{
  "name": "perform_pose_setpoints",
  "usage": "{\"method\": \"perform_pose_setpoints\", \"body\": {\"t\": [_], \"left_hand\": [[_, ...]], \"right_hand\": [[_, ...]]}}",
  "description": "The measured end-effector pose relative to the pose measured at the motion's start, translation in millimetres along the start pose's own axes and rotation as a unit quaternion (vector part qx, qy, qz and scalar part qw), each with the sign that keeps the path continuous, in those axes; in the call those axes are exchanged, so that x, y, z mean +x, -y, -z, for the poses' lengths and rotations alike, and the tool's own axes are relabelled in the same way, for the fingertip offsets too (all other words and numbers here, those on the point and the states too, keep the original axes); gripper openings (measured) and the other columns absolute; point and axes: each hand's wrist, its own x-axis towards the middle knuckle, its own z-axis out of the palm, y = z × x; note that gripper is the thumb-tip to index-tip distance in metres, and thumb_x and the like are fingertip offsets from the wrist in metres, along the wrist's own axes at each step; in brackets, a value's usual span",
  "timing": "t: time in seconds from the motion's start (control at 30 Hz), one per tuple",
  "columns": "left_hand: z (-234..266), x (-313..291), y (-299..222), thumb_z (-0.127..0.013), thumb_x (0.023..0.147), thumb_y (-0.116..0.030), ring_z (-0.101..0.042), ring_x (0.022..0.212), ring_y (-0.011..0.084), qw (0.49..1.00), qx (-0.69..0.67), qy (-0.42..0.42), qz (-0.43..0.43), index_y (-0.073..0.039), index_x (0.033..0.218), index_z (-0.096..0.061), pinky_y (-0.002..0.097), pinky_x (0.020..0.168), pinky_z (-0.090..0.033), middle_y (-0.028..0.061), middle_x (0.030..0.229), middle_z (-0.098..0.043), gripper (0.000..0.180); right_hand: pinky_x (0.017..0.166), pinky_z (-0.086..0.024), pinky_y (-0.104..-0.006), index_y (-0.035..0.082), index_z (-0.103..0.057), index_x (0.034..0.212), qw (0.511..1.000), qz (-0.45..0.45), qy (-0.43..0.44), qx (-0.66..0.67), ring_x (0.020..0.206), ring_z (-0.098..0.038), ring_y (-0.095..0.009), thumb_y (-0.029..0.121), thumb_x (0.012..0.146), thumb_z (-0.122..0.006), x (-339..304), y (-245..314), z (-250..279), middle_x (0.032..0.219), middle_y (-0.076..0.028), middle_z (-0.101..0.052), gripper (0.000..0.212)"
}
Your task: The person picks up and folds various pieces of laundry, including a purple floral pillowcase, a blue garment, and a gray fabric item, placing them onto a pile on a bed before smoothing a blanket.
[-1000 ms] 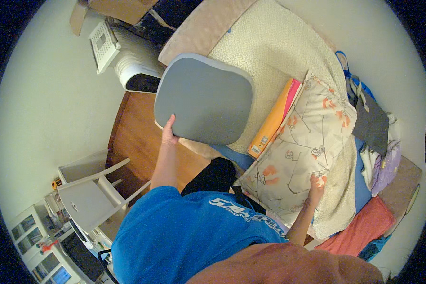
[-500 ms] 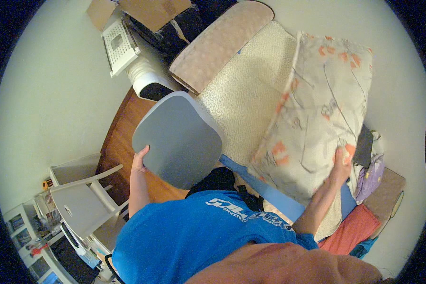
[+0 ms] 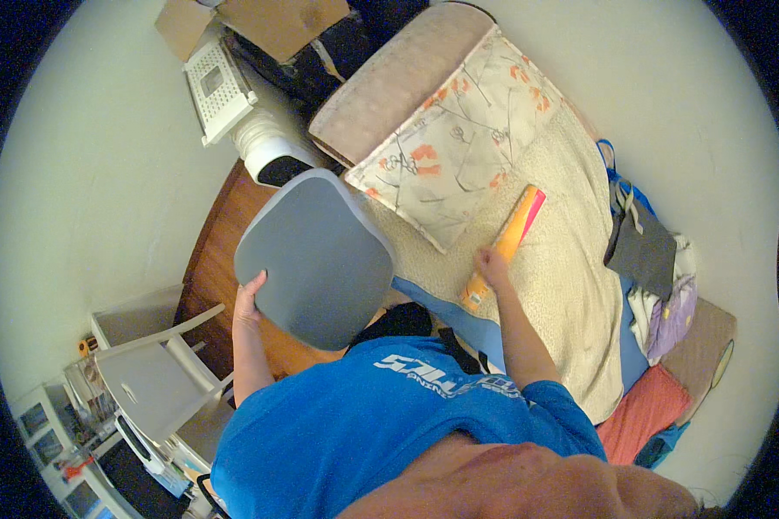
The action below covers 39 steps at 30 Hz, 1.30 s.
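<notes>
My left hand [image 3: 249, 297] grips the left edge of a grey seat cushion [image 3: 316, 259], a flat rounded-square pad raised in front of me with its thumb on the near face. My right hand [image 3: 492, 267] is closed round a long, narrow orange box [image 3: 518, 227] with a pink stripe, tilted over the bed. A pillow [image 3: 459, 147] in a cream case with orange flowers lies at the head of the bed, against the padded brown headboard [image 3: 398, 82]. Cream bedding [image 3: 571, 277] covers the mattress below it.
Clothes [image 3: 645, 251] and a red cloth [image 3: 645, 415] lie along the bed's right side. At the left stand a pale chair [image 3: 160, 381] and a white shelf unit [image 3: 52, 441]. A white perforated appliance [image 3: 221, 91] and an open cardboard box [image 3: 286, 22] are at the back.
The pillow has left my right hand and now rests against the headboard. That hand has moved left and taken hold of the orange box. The grey cushion has shifted slightly left.
</notes>
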Motion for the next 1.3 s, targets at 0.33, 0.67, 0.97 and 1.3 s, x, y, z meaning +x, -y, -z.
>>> {"method": "perform_pose_setpoints", "body": {"t": [0.33,0.67,0.97,1.3], "left_hand": [[-90,-26,-81,-0.074,0.048,-0.012,-0.048,0.091,0.0213,0.959,0.131,0.207,-0.141,-0.002,0.11,-0.043,0.0334,0.079,-0.039,0.0081,0.1,-0.051,0.069],[-170,6,-80,-0.064,0.06,-0.028,-0.046,0.095,0.0268,0.957,-0.009,0.252,-0.143,-0.004,0.112,-0.041,0.0391,0.08,-0.038,0.0109,0.105,-0.048,0.061],[-181,178,-5,-0.058,0.073,-0.036,-0.051,0.082,0.0178,0.995,0.007,0.085,-0.049,-0.003,0.102,-0.047,0.0325,0.064,-0.042,0.0093,0.096,-0.052,0.045],[-171,169,140,-0.054,0.073,-0.022,-0.052,0.058,0.0116,0.677,0.602,0.421,-0.051,-0.004,0.087,-0.056,0.0246,0.05,-0.041,0.0041,0.067,-0.057,0.023]], "right_hand": [[0.055,-0.046,-0.0319,0.002,-0.06,0.079,0.992,-0.039,0.114,-0.027,0.053,-0.058,-0.023,0.024,0.067,-0.058,-157,-96,-43,0.067,-0.012,-0.06,0.025],[0.045,-0.044,-0.0252,0.0,-0.055,0.085,0.96,-0.202,-0.085,0.172,0.051,-0.056,-0.014,0.018,0.073,-0.057,-195,-82,-12,0.064,-0.009,-0.058,0.022],[0.049,-0.045,-0.0271,0.0,-0.055,0.085,0.952,-0.267,-0.073,0.132,0.052,-0.056,-0.016,0.017,0.072,-0.058,-246,-82,-51,0.065,-0.011,-0.059,0.022],[0.055,-0.046,-0.0298,0.0,-0.057,0.085,0.931,-0.278,-0.172,0.165,0.058,-0.058,-0.019,0.019,0.07,-0.057,-281,-71,-37,0.067,-0.013,-0.059,0.023]]}}
